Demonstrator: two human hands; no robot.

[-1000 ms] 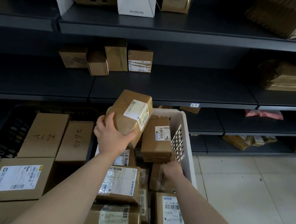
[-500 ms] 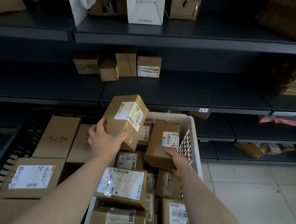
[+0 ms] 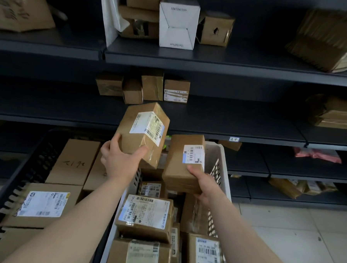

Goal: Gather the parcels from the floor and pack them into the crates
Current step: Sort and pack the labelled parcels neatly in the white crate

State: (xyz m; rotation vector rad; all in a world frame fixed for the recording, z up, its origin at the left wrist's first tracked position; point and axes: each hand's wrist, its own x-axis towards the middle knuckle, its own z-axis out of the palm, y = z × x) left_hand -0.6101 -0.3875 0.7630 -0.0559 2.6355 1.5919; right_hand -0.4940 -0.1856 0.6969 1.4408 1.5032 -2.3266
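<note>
My left hand point(image 3: 118, 159) grips a taped brown parcel with a wrapped white label point(image 3: 143, 132), held tilted in the air above the far end of the white crate point(image 3: 220, 154). My right hand point(image 3: 204, 183) holds a second brown parcel with a small barcode label point(image 3: 184, 164) from below, lifted over the same crate. The white crate is packed with several labelled brown parcels point(image 3: 145, 215). To its left the black crate point(image 3: 28, 172) holds larger cardboard boxes point(image 3: 74, 161).
Dark metal shelving point(image 3: 219, 121) fills the background, with small boxes on the middle shelf point(image 3: 150, 88) and a white carton point(image 3: 178, 23) on the upper one. Packages lie on the right shelves. Pale floor tiles point(image 3: 296, 234) show at lower right.
My right hand moved from deep in the white crate to under the small-label parcel and lifted it up. My left hand raised its parcel slightly. The camera tilted upward.
</note>
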